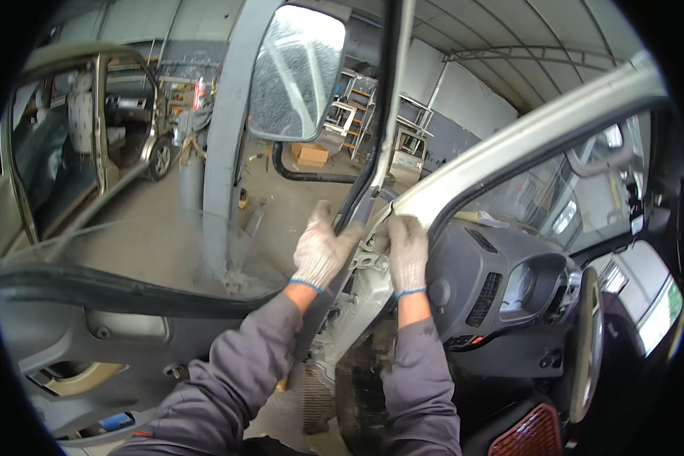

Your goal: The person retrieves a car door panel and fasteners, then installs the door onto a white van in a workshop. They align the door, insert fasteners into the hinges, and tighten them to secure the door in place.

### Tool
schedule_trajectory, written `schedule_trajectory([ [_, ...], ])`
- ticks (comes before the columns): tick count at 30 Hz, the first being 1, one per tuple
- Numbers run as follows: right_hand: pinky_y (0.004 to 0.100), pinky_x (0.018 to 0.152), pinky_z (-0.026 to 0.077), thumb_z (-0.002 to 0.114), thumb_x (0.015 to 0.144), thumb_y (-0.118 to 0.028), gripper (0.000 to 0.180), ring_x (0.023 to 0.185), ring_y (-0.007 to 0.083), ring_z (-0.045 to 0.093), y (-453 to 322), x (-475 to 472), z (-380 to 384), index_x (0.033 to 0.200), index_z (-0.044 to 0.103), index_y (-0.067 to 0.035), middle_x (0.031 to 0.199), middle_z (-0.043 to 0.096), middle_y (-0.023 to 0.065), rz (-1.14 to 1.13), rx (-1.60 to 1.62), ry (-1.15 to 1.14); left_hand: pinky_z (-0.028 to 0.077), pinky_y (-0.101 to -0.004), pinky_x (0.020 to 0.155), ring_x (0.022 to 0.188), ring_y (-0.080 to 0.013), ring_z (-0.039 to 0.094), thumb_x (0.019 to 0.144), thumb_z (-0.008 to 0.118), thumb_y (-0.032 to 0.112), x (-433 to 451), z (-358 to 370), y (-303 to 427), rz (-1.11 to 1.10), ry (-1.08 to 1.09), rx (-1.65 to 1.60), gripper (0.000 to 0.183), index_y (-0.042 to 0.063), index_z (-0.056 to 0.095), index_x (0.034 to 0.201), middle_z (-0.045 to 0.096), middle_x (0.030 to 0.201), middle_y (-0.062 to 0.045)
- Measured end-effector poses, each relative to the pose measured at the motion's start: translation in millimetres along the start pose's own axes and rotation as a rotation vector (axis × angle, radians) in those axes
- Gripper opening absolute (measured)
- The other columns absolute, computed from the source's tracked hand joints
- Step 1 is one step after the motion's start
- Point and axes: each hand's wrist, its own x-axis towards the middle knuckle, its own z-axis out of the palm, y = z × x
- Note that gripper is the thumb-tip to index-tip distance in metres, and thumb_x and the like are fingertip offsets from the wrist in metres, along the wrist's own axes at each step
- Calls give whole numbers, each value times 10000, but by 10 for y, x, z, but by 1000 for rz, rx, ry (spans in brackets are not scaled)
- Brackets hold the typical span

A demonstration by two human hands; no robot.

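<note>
My left hand [322, 248], in a white knit glove with a blue cuff, is at the lower front corner of the open door's window frame [360, 208]. Its fingers and thumb are spread, the thumb side against the frame. Close by on the right, my gloved right hand [408, 251] is at the foot of the pale windscreen pillar [433, 199]. Its fingertips bend in toward the door gap; whether they hold something small is hidden. Below both hands runs the bare door jamb [365, 290]. A large side mirror [296, 74] stands above my left hand.
The grey door trim [148, 347] spans the lower left under the window glass. Right of my arms are the dashboard [461, 268] and steering wheel [590, 342]. Beyond the door stand a grey post [222, 159], a stripped vehicle [100, 131] and a cardboard box [309, 154].
</note>
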Motion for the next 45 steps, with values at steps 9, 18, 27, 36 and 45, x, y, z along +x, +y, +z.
schedule_trajectory([
  [9, 380, 690, 573, 688, 983, -217, 188, 755, 256, 692, 145, -1040, 76, 1025, 702, -34, 951, 723, 100, -80, -92, 88, 378, -308, 453, 512, -126, 498, 1052, 627, 460, -485, -504, 397, -424, -724, -370, 423, 46, 697, 1011, 586, 683, -35],
  [18, 448, 873, 589, 696, 948, -256, 205, 1024, 315, 703, 46, -1052, -126, 1076, 736, -101, 1127, 702, 95, -319, -326, -129, 294, -271, 460, 525, -77, 391, 1066, 631, 313, -569, -484, 255, -346, -729, -404, 313, 24, 698, 966, 594, 724, -10],
  [27, 466, 1028, 552, 556, 1070, -380, 497, 1231, 407, 655, 228, -1008, -244, 1417, 595, -27, 1368, 648, 208, -256, -113, -338, 282, -267, 447, 507, -94, 405, 1061, 619, 250, -622, -311, 208, -605, -698, -725, 253, 57, 651, 900, 583, 709, -17],
  [36, 563, 838, 561, 594, 1026, -266, 400, 996, 495, 690, 50, -1225, 65, 1355, 514, -52, 1100, 689, 302, 31, 15, -231, 462, -232, 593, 659, -93, 529, 1055, 605, 238, -573, 37, 196, -107, -270, -662, 209, 52, 700, 1061, 611, 828, -2],
  [45, 530, 746, 607, 555, 1032, -262, 464, 873, 416, 756, 387, -1180, 64, 1453, 560, -66, 1042, 757, 240, -317, -60, -51, 509, -253, 630, 713, -89, 596, 1037, 707, 291, 90, -236, 283, 212, -60, -633, 251, 56, 694, 1124, 678, 882, -15],
])
